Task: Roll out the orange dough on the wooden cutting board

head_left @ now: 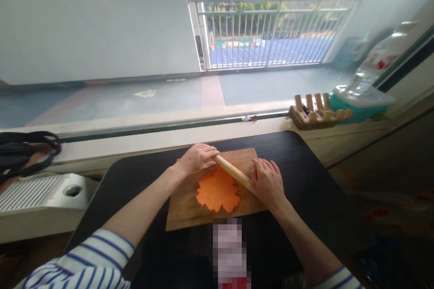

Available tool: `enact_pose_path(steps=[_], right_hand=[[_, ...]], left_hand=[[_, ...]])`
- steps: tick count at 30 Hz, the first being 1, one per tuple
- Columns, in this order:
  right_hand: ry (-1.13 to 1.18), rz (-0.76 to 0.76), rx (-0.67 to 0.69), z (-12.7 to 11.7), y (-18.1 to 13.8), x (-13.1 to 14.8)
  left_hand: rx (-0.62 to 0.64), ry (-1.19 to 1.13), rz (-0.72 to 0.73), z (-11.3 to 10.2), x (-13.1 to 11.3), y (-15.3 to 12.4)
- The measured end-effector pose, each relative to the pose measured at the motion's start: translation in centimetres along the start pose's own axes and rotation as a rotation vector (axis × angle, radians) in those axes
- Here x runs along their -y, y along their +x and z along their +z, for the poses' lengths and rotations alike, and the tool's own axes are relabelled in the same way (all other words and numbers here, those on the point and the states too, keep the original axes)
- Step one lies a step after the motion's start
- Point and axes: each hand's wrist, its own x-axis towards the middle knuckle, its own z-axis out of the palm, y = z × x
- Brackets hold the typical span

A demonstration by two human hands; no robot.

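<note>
A pale wooden rolling pin lies slantwise over the upper right part of a flat orange sheet of dough with a ragged edge. My left hand is closed on the pin's far left end. Around its near right end my right hand is closed, with the fingers pointing away from me. Beneath the dough is a brown wooden board, set at a slight angle. The ends of the pin are hidden under my hands.
The board rests on a black table with rounded corners, against a window sill. On the sill stand a basket with wooden pieces, a teal box and a clear plastic bottle. At left is a white ridged unit beside black straps.
</note>
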Motion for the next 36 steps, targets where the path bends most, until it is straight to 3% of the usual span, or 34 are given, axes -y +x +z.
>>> enact_pose_path(steps=[5,9,15,21,28,36], right_hand=[[0.063,-0.168,0.079,-1.3,-0.6,0.2],[0.113,-0.318,0.184,-2.0,-1.2,-0.1],[0.171,-0.529,0.321,-3.0,-0.1,-0.6],[0.201,-0.715,0.418,-2.7,0.3,-1.0],[0.156,-0.702,0.368,-2.1,-0.4,-1.0],[0.03,-0.656,0.285,-1.1,-0.1,-0.8]], left_hand=[[-0.059,0.126,0.034,-2.1,-1.4,-0.7],[-0.17,0.189,-0.095,-3.0,-4.3,-4.4],[-0.197,0.129,-0.341,-1.2,-10.0,-10.5],[-0.188,0.123,-0.47,0.9,-13.6,-12.2],[-0.361,0.111,-0.531,4.2,-13.4,-11.7],[-0.351,0.197,-0.553,4.3,-10.8,-9.7]])
